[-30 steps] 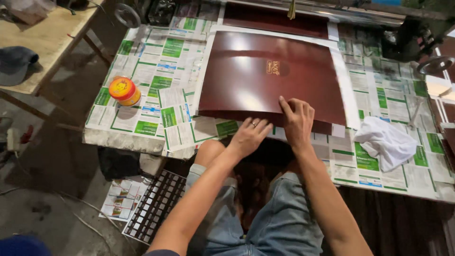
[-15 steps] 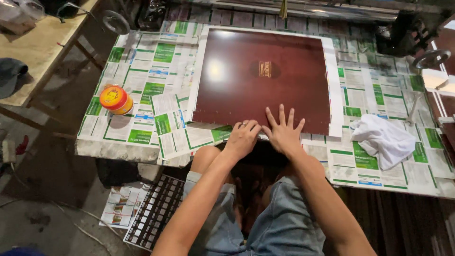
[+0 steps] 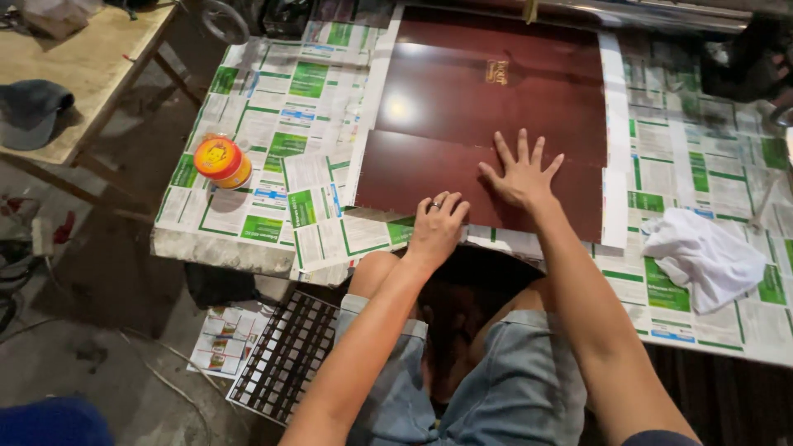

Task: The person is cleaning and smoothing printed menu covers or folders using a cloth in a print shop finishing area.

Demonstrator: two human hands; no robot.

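A large glossy dark red sheet [image 3: 462, 107] with a small gold emblem lies flat on a newspaper-covered table [image 3: 264, 165]. My right hand [image 3: 522, 172] presses flat on the sheet's near part, fingers spread. At the sheet's near edge sits my left hand [image 3: 436, 225], fingers curled over that edge, a ring on one finger. White paper borders the sheet on its left and right sides.
A round orange and yellow tin [image 3: 221, 161] stands on the table to the left. To the right lies a crumpled white cloth [image 3: 702, 256]. A wooden bench with a dark cap [image 3: 31, 111] is at far left. A dark grid rack [image 3: 285, 355] lies on the floor.
My right hand has slid forward onto the sheet and spread flat. The left hand stays at the near edge. The view has shifted closer over the table.
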